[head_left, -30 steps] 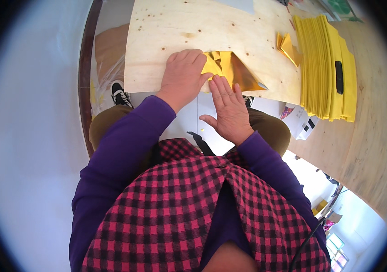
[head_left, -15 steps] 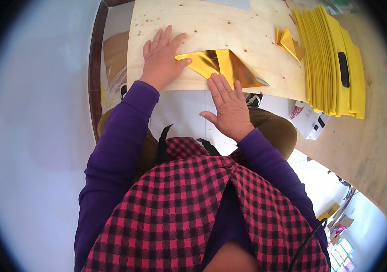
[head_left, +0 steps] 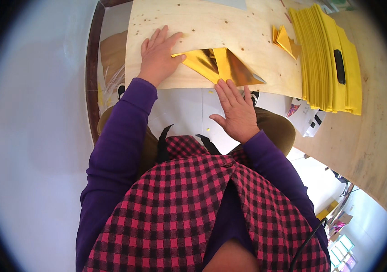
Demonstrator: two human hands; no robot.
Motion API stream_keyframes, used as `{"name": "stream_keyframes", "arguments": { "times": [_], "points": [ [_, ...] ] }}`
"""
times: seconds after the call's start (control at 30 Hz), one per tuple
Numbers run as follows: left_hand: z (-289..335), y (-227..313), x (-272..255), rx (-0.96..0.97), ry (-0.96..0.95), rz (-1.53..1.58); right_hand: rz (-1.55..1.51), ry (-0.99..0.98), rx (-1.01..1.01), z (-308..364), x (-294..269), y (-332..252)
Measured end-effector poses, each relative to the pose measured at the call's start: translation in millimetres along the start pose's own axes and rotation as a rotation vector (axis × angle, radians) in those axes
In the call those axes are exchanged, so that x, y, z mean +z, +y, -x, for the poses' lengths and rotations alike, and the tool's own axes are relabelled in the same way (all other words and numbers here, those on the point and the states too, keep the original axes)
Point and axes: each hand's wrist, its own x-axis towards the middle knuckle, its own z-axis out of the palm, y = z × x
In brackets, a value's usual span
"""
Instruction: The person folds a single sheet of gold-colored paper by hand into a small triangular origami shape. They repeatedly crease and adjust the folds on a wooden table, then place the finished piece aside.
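Observation:
A shiny gold foil paper (head_left: 222,65), folded into a flat triangular shape, lies near the front edge of the wooden table. My left hand (head_left: 158,55) rests on the wood with fingers spread, its thumb on the paper's left corner. My right hand (head_left: 238,113) is at the front edge, fingers stretched out, with the fingertips touching the paper's near edge. Neither hand grips anything.
A smaller folded gold piece (head_left: 286,42) lies to the right on the plywood tabletop (head_left: 252,27). Beyond it stands a thick stack of yellow folded sheets (head_left: 325,63). A white bag (head_left: 309,120) is below the table at the right.
My right hand has slid slightly right and toward me along the paper, its fingertips now at the near edge. The left hand keeps its place on the left corner.

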Motion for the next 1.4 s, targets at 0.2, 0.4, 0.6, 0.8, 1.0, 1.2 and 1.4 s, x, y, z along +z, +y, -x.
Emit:
{"name": "stream_keyframes", "arguments": {
  "times": [0.2, 0.4, 0.6, 0.8, 1.0, 1.2, 1.4],
  "points": [
    [-0.1, 3.3, 1.9, -0.01, 0.016, -0.003, -0.028, 0.022, 0.003, 9.3, -5.7, 3.1],
    [0.6, 4.2, 3.2, -0.01, 0.039, -0.004, -0.156, 0.18, -0.038, -4.6, -23.1, -11.1],
    [-0.1, 4.4, 3.3, 0.015, 0.08, 0.013, -0.194, 0.18, -0.156, -69.6, -7.5, -35.3],
    [1.4, 7.6, 0.8, -0.012, 0.053, 0.04, -0.014, 0.046, 0.067, -85.9, 10.2, -17.7],
    [2.8, 9.8, -2.3, -0.014, 0.051, 0.04, 0.002, 0.03, 0.114, -64.8, 8.4, -15.3],
    [4.6, 12.5, -4.8, 0.005, 0.046, 0.066, -0.358, 0.263, -0.156, -16.0, -45.1, -18.9],
    [7.0, 20.5, -3.6, 0.14, 0.153, 0.156, -0.613, 0.464, 0.358, -15.2, -72.0, 41.4]
  ]
}}
